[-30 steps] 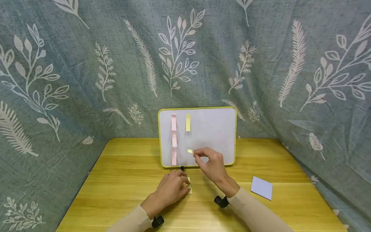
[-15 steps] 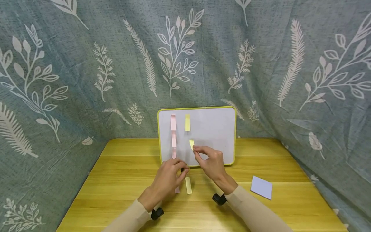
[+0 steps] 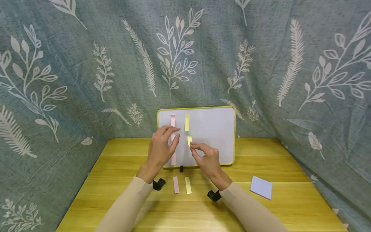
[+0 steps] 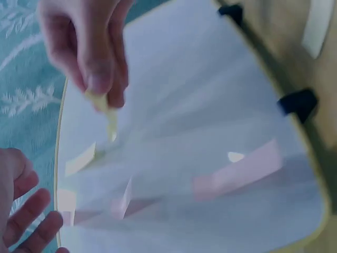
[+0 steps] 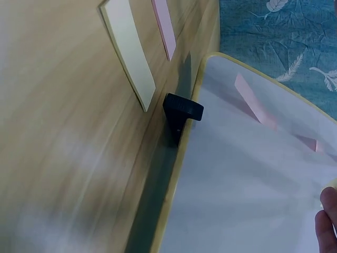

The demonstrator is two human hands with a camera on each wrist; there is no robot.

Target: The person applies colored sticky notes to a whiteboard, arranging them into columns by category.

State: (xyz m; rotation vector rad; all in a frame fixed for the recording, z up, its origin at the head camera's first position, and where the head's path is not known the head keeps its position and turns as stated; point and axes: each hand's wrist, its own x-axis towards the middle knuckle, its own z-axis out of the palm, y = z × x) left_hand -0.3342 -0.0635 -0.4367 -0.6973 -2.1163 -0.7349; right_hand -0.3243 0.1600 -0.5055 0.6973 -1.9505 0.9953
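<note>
My right hand point(image 3: 208, 160) pinches a yellow sticky note strip point(image 3: 189, 140) between thumb and forefinger, close to the whiteboard point(image 3: 214, 129). That strip sits below another yellow strip point(image 3: 187, 122) stuck on the board. My left hand point(image 3: 161, 145) is raised before the board's left part with fingers apart and nothing in them; the left wrist view also shows these spread fingers point(image 4: 37, 216). Behind it, a column of pink strips point(image 3: 173, 120) is partly hidden. In the left wrist view the pinched strip point(image 4: 110, 118) hangs from the right fingertips.
On the wooden table point(image 3: 130, 161) lie a pink strip pad point(image 3: 176, 185) and a yellow strip pad point(image 3: 188, 185). A pale purple square note pad point(image 3: 261, 187) lies to the right. A black foot point(image 3: 181, 169) supports the board, with a patterned curtain point(image 3: 203, 64) behind.
My left hand has risen from the yellow pad on the table to the board. My right hand has moved slightly up and left with the yellow strip, which now hangs lengthwise.
</note>
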